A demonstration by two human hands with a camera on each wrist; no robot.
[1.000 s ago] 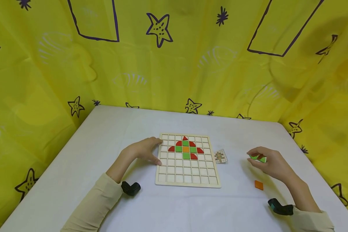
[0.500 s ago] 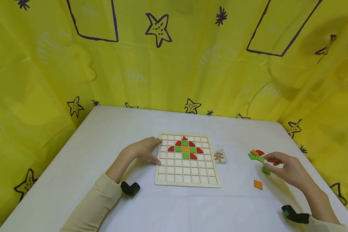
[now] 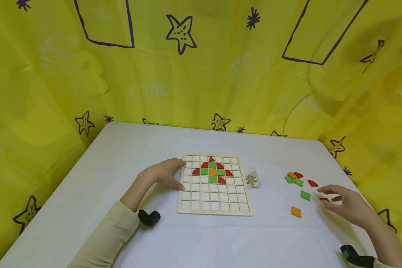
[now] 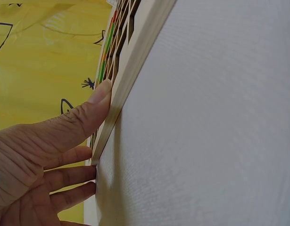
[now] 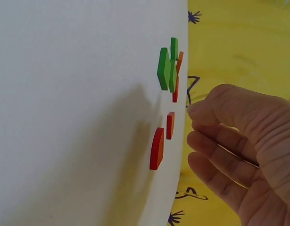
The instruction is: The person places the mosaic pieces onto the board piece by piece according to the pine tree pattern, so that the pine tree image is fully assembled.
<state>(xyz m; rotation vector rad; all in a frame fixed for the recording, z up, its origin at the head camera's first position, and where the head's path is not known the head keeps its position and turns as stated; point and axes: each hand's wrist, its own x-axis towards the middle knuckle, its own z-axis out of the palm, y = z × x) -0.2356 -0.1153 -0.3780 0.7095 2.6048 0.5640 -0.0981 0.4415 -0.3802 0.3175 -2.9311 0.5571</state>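
Note:
My left hand touches the left edge of a wooden grid board, its thumb and fingers apart. In the left wrist view, the thumb lies on the board's rim and the other fingers are beside its edge. Red, green and one orange tile form a pattern in the upper grid. On the right, my right hand hovers with loosely bent fingers and holds nothing. Below it is a partly hidden red tile; a red quarter-round tile and a green square tile lie near the fingertips.
A small pattern card lies against the board's right side. Farther right sits a cluster with green tiles, an orange tile and a red tile. An orange square lies closer. Yellow curtains surround the white table.
My right hand has let go of the green tiles it held and moved right and toward me. The loose tiles now lie spread on the table. My left hand stays at the board.

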